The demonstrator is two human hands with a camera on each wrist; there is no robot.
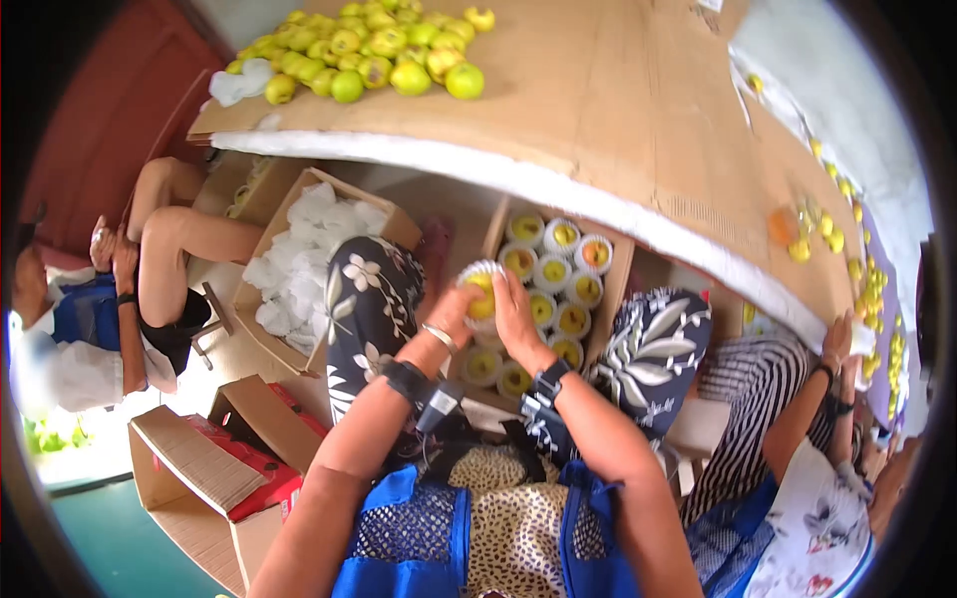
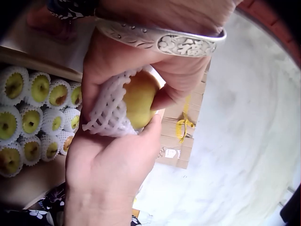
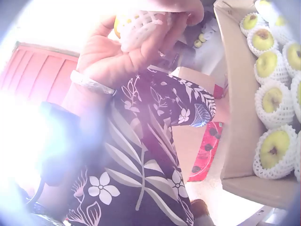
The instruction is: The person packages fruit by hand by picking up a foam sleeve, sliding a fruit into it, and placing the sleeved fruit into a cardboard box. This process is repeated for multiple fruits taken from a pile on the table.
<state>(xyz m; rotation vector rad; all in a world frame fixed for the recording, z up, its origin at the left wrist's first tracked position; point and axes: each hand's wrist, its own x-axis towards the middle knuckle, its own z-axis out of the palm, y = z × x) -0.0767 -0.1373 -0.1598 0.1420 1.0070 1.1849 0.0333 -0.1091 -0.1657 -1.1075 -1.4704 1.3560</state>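
At left, a patterned trouser leg [image 1: 374, 284] partly covers one carton [image 1: 404, 230] of foam nets [image 1: 317, 224], too heaped to count. The left hand [image 1: 451, 311] curls round one yellow fruit [image 2: 142, 96] in its net [image 2: 109, 112]; the right hand [image 1: 516, 319], fingers partly hidden, clasps its other side. Rightward, a box [image 1: 620, 269] shows at least eleven netted fruits [image 1: 551, 271], some blocked.

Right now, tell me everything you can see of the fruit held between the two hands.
The fruit is rounded and yellow with an orange-brown flush. A white net sleeve, apparently foam, covers part of it, leaving one side bare. The left hand and right hand both hold it, the left touching its uncovered surface. In the head view it appears by the left edge of the box of sleeved fruit. Its exact tilt cannot be told.
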